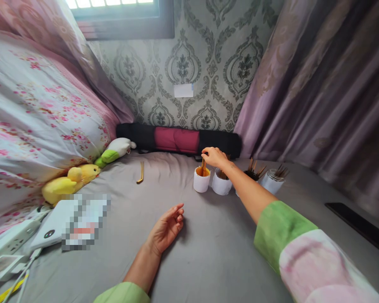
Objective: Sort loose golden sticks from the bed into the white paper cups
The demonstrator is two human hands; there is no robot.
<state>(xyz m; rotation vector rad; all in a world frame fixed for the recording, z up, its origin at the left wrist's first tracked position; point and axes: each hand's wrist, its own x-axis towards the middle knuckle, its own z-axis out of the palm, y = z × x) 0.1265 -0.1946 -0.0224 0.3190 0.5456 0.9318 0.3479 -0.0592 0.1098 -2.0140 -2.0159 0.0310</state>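
My right hand (215,156) reaches over the leftmost white cup (201,184), its fingers pinched on the top of thin brown sticks (203,166). The sticks stand upright, their lower ends inside the cup, which has a yellow inside. Just to its right is a second white cup (221,185) with dark sticks, partly covered by my right arm. My left hand (169,227) rests on the grey sheet, nearer to me, with its fingers loosely curled and apart and nothing in it. A thin gold-coloured piece with a bent end (140,174) lies farther off to the left.
Two more stick-filled containers, a dark-topped one (254,174) and a glass jar (273,181), stand to the right. A black and maroon roll (177,139) lies along the wall. Plush toys (69,181), a white device (55,223) and a power strip (15,240) line the left.
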